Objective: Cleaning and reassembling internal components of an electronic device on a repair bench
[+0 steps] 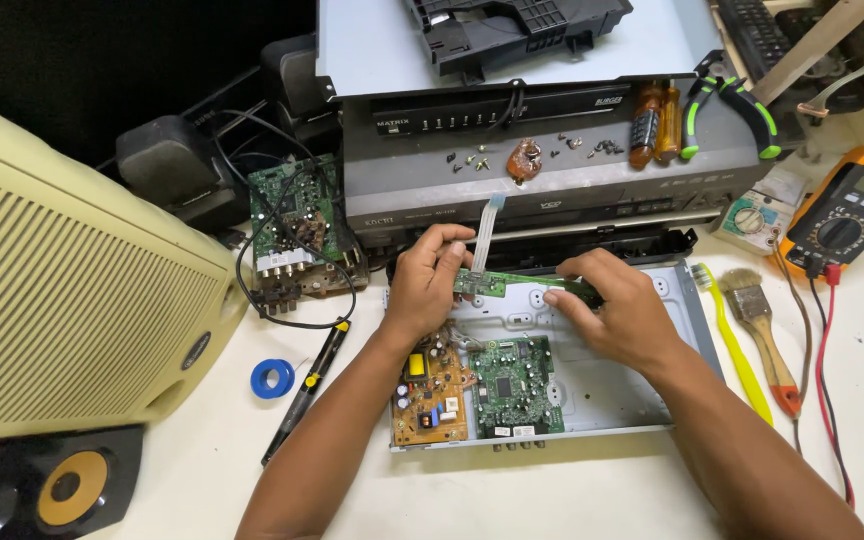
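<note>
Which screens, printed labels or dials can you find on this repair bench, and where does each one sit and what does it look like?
Multimeter: far right, orange casing, black face, grey rectangular screen, round dial.
Small analogue meter: left of the multimeter, pale, round green-ringed dial.
Stacked players: behind both hands, grey and black fronts with small white lettering.
Speaker badge: left, small dark oval on the cream speaker grille.

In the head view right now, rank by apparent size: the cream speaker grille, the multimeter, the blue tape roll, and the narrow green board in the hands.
1. cream speaker grille, by far the largest, though nearest the camera.
2. multimeter.
3. narrow green board, partly hidden by fingers, so its place against the multimeter is unsure.
4. blue tape roll.
</note>
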